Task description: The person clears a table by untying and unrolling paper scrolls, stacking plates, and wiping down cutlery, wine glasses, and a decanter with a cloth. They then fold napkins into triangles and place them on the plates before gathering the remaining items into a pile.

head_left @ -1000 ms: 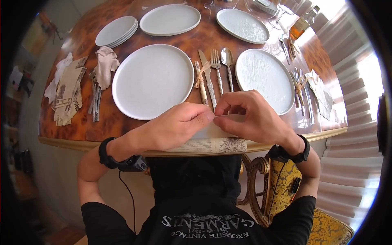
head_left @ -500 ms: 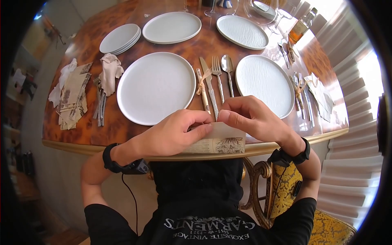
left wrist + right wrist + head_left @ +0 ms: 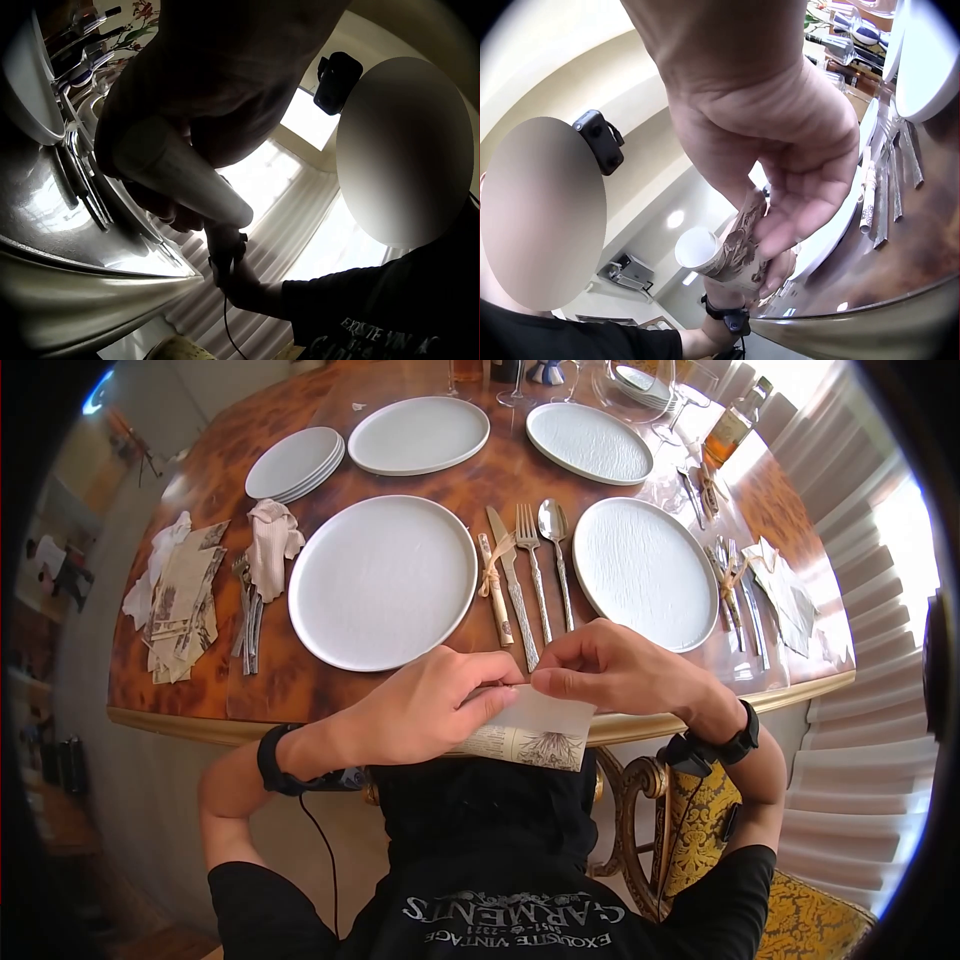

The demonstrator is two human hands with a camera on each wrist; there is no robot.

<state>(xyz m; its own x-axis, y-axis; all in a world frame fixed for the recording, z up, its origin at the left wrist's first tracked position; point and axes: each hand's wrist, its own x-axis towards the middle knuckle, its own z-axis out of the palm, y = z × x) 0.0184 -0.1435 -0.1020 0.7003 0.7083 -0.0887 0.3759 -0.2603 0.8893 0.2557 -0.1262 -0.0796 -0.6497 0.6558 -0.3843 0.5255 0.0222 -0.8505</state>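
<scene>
Between my two hands, at the table's front edge, is a sheet of vintage-printed paper [image 3: 550, 748] with a plant drawing and lines of text. It is curled into a loose tube; its pale round end shows in the right wrist view, where the printed paper [image 3: 739, 259] bends around. My left hand [image 3: 435, 705] holds its left part, thumb and forefinger at the upper edge. My right hand [image 3: 625, 672] pinches the upper edge close beside the left fingertips. In the left wrist view the paper tube [image 3: 180, 176] slants below the dark hand.
Ahead lie a large white plate [image 3: 385, 585], a tied paper roll [image 3: 496, 592], a knife [image 3: 512, 580], a fork [image 3: 534, 560] and a spoon [image 3: 557, 550]. An oval plate [image 3: 645, 575] stands right of them. Torn printed papers [image 3: 182, 605] lie left, beside a cloth napkin [image 3: 272, 548].
Both hands have drawn toward my body with the paper. Its printed end now tilts down over the table edge. The right fingers opened a little, then closed again beside the left ones.
</scene>
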